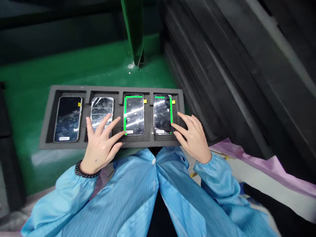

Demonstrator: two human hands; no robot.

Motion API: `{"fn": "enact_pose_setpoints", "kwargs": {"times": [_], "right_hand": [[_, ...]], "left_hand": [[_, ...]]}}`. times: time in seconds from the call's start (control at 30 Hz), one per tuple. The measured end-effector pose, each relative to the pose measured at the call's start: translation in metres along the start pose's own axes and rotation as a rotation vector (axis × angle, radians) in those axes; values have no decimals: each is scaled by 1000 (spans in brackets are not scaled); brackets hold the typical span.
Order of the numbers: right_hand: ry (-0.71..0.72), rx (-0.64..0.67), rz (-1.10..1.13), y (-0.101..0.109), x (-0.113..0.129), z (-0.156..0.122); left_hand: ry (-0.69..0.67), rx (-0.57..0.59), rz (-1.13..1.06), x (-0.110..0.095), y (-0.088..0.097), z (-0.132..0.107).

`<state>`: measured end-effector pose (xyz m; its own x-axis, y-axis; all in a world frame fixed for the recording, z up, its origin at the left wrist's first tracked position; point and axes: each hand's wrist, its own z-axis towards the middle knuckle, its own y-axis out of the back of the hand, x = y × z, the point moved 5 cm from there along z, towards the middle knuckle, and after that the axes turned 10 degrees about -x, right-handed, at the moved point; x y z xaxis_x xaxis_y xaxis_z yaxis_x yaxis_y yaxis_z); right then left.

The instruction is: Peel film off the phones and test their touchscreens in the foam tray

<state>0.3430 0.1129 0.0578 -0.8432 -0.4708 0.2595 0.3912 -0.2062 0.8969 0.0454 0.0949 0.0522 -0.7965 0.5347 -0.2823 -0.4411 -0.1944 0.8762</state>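
Note:
A dark foam tray (46,131) lies on my lap edge and holds several phones in separate pockets. My left hand (101,144) is spread flat over the lower part of the second phone (101,108), its forefinger reaching toward the third phone (134,113), which has a green film border. My right hand (194,135) rests open on the tray's right end, its forefinger touching the lower right corner of the fourth phone (162,113), also green-bordered. The first phone (68,118) at the left lies untouched. Small yellow tabs sit beside some phones.
A stack of dark foam trays (222,82) rises at the right. The floor (74,69) is green, with a green post (134,29) behind the tray. A dark object (5,131) stands at the left edge. Pink-edged cloth (259,164) lies at my right.

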Motion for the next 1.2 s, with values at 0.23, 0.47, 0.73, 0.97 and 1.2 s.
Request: {"fn": "enact_pose_setpoints", "kwargs": {"times": [0.23, 0.47, 0.73, 0.97, 1.2], "right_hand": [[65, 23, -14, -2, 5, -9], [82, 36, 82, 9, 10, -11], [98, 48, 74, -1, 9, -10], [123, 57, 79, -6, 17, -9], [54, 27, 12, 7, 0, -18]], "left_hand": [[31, -74, -22, 6, 0, -7], [7, -106, -31, 8, 1, -10], [27, -249, -72, 14, -4, -10], [128, -341, -82, 19, -18, -12], [207, -377, -22, 18, -19, -15]]}}
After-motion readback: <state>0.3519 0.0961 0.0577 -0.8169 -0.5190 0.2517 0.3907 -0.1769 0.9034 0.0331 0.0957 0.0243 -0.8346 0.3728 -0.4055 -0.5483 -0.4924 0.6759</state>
